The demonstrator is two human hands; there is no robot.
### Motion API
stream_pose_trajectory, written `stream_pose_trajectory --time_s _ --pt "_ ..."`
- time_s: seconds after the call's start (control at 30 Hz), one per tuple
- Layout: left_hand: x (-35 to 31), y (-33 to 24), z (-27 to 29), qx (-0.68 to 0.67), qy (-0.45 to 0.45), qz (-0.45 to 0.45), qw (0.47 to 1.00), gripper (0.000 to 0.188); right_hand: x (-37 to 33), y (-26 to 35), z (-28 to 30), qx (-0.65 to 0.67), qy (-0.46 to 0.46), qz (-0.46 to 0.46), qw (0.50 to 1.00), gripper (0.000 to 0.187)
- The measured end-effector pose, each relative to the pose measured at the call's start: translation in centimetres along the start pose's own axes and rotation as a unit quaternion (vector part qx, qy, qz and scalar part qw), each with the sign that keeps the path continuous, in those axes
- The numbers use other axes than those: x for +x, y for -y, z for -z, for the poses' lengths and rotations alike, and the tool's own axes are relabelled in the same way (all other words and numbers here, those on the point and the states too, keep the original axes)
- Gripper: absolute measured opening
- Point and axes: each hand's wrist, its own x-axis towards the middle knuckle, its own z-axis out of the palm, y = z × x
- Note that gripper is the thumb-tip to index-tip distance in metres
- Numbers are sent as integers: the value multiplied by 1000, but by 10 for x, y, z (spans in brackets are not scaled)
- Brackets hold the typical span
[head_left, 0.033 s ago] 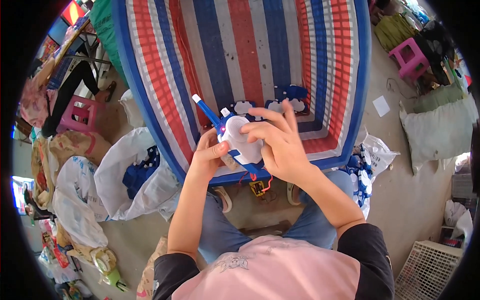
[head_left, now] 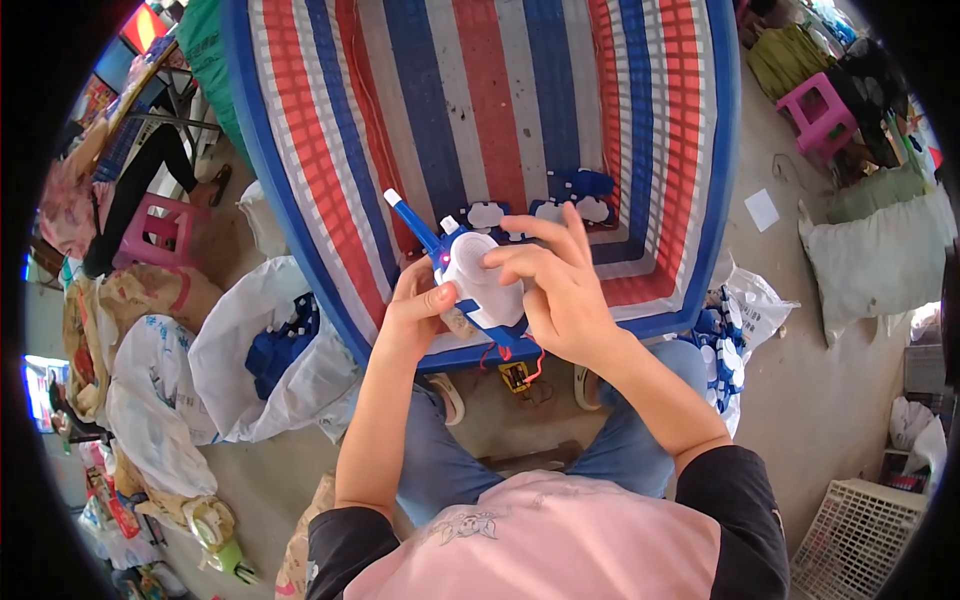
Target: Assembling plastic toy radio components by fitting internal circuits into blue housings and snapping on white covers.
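Note:
A blue-and-white plastic toy [head_left: 490,297], shaped like a tank with a long white-tipped barrel, is in my left hand [head_left: 408,310]. My left thumb lies across its near left side; the other fingers are partly hidden behind it. A small pink light glows beside its round white disc [head_left: 470,256]. One fingertip of my right hand [head_left: 565,300] touches the disc, while other fingers stretch out above the toy. Red wires [head_left: 540,362] show below the toy, near a small yellow device [head_left: 514,377] at the bin's near edge.
The toy is over the near end of a large bin [head_left: 480,110] lined with striped sheeting, where several blue-and-white parts [head_left: 592,208] lie. White sacks of blue parts stand left [head_left: 215,350] and right [head_left: 765,305]. Pink stools [head_left: 820,115] and a person's leg [head_left: 150,180] appear farther out.

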Motion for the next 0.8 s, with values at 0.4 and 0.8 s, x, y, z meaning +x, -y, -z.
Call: stream_pose_trajectory --time_s 0.4,0.8 --pt "0 1 -8 24 -8 -3 1000 75 2 -3 11 3 -7 5 1000 36" --pt "-5 -15 -1 -190 134 -168 958 97 -4 5 -40 752 153 -432 473 52"
